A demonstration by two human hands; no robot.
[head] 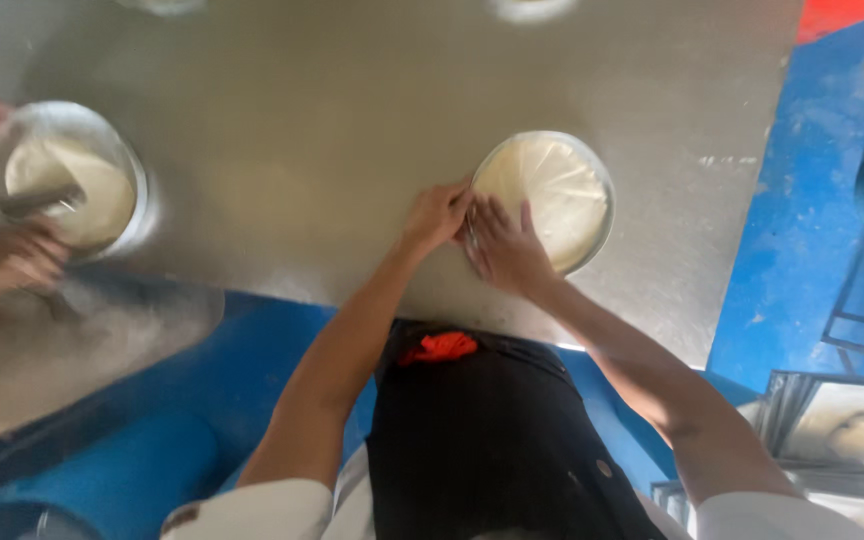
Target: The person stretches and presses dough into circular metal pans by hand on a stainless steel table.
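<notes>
Both hands worked at the near-left rim of a round metal pan (602,215) on the steel worktop (332,130). The left hand (436,214) had its fingers curled against the rim; the right hand (505,247) lay with fingers spread flat on the pale dough (550,190). The dough already covered the pan, creased, with the near edge seemingly left to press. A co-worker's hand (12,257) tended another dough-filled pan (130,170) well apart at left.

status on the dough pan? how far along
Done: pale dough already covers most of the round metal pan, creases showing. In hand: left hand and right hand press at its near-left edge. Left: creases not yet flattened.
</notes>
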